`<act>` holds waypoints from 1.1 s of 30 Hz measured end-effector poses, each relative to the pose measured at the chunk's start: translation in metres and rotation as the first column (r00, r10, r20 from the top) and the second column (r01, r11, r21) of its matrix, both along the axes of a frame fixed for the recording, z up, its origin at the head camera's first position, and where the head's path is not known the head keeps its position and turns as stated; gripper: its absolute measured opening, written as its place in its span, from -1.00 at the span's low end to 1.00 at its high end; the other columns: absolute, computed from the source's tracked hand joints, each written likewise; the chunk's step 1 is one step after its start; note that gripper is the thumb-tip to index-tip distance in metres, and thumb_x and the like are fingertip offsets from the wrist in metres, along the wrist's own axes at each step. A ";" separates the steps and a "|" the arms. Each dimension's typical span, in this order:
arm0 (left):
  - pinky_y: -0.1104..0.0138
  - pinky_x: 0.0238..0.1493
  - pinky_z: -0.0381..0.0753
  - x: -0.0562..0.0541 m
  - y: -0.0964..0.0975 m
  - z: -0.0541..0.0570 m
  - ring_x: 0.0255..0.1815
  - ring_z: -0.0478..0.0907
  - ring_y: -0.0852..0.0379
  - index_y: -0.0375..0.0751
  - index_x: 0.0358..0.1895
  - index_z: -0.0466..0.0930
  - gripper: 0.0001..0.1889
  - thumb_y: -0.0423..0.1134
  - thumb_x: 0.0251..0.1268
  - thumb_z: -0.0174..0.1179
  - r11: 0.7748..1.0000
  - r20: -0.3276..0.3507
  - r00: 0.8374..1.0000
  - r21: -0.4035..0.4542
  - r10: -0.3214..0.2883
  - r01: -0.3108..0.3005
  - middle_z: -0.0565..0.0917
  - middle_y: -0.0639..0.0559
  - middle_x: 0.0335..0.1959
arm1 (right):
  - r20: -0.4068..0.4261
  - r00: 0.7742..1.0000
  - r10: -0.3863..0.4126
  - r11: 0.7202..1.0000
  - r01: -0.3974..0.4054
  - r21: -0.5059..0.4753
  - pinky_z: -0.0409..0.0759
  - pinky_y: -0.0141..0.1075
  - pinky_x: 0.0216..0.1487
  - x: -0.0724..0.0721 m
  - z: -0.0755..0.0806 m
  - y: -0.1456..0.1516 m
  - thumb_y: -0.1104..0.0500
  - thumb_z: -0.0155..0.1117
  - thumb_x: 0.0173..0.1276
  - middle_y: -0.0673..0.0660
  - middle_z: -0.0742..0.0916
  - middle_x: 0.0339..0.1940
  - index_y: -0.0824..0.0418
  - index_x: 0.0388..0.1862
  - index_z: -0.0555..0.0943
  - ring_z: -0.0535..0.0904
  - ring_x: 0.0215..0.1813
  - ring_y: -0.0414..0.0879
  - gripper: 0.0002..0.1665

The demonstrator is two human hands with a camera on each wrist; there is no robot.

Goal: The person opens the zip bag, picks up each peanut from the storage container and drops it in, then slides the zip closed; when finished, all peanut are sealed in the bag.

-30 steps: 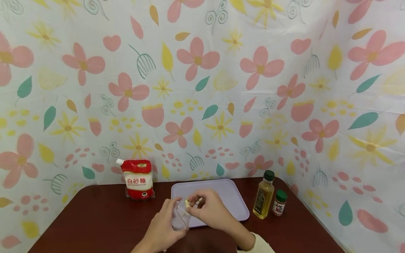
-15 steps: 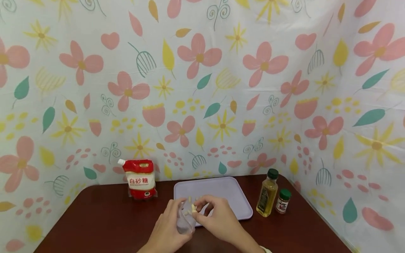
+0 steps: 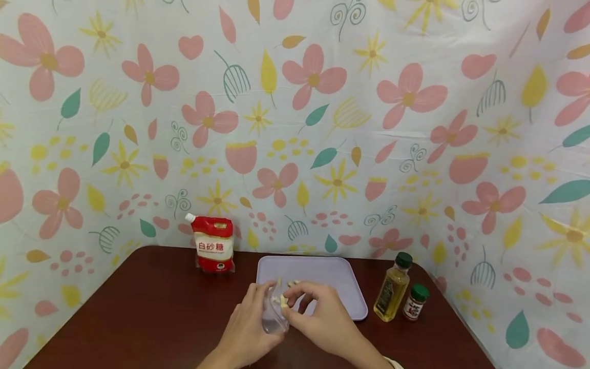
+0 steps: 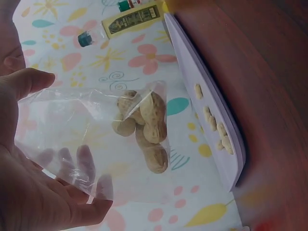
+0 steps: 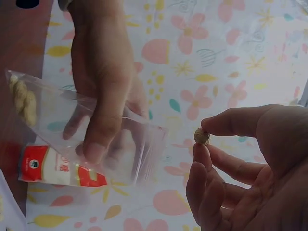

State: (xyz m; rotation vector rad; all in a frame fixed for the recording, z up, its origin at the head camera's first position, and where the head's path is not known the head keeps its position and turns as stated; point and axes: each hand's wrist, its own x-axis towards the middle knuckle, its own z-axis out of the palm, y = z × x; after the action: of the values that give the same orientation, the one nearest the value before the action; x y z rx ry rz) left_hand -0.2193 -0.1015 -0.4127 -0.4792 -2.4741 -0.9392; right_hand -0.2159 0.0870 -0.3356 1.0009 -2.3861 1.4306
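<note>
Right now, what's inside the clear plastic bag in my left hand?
Several peanuts in shells, bunched at one end of the bag. They overlap, so parts of those behind are covered and I can't give an exact count.

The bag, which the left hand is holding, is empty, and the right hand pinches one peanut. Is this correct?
Not quite: the bag is not empty. The left wrist view shows several peanuts inside it. The rest is right: the left hand holds the bag, and the right hand pinches one peanut.
</note>
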 end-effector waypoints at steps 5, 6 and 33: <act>0.35 -0.35 0.32 -0.006 0.000 0.007 -0.33 0.37 0.30 0.02 0.37 0.31 -0.10 -0.08 -0.17 0.53 1.000 -0.032 0.999 -0.009 -0.023 0.023 0.41 0.20 -0.04 | -0.003 0.999 -0.050 0.998 0.050 -0.025 0.55 -0.32 -0.51 0.002 0.003 0.002 0.26 0.45 0.20 -0.10 0.68 -0.39 0.06 -0.25 0.70 0.59 -0.42 -0.24 -0.84; 0.34 -0.35 0.33 -0.008 0.001 0.008 -0.33 0.38 0.28 0.01 0.37 0.31 -0.10 -0.08 -0.17 0.52 1.000 -0.032 0.999 -0.010 -0.030 0.029 0.41 0.20 -0.04 | -0.002 0.998 -0.063 0.998 0.062 -0.029 0.53 -0.33 -0.54 0.001 0.003 0.003 0.26 0.45 0.20 -0.09 0.69 -0.38 0.05 -0.25 0.70 0.59 -0.42 -0.24 -0.83; 0.27 -0.26 0.37 -0.023 -0.007 0.001 -0.24 0.46 0.26 -0.13 0.36 0.29 -0.14 -0.09 -0.09 0.49 0.996 0.016 0.996 0.026 -0.086 0.086 0.45 0.18 0.01 | 0.078 0.990 -0.117 0.988 0.124 -0.095 0.59 -0.29 -0.36 -0.038 -0.012 0.002 0.04 0.46 0.26 -0.01 0.74 -0.30 0.10 -0.18 0.73 0.61 -0.33 -0.14 -0.78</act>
State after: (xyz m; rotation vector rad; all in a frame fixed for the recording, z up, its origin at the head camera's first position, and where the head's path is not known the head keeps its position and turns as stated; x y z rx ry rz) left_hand -0.2419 -0.1081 -0.4117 -0.5757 -2.4705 -1.0109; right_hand -0.2538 0.0892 -0.3473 0.7802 -2.3533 1.5493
